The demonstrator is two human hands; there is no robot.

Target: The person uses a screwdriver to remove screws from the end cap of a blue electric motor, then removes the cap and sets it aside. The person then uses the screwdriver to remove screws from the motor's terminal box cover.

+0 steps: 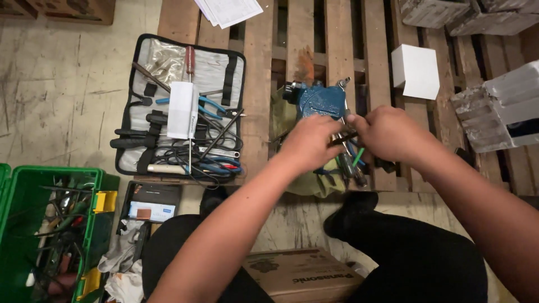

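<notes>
A blue metal device (320, 100) with a black knob and a silver fitting lies on a wooden pallet (259, 84), on an olive cloth (307, 182). My left hand (307, 143) and my right hand (387, 132) meet just below the device, both closed around a small metal part (343, 137) between them. Blue and green wires (356, 156) hang under my right hand. What exactly the fingers pinch is hidden.
An open grey tool roll (185, 106) with pliers, screwdrivers and cables lies left on the pallet. A green toolbox (45, 224) stands at the lower left. A white box (415, 70) and grey blocks (502, 106) sit right. A cardboard box (303, 275) rests between my knees.
</notes>
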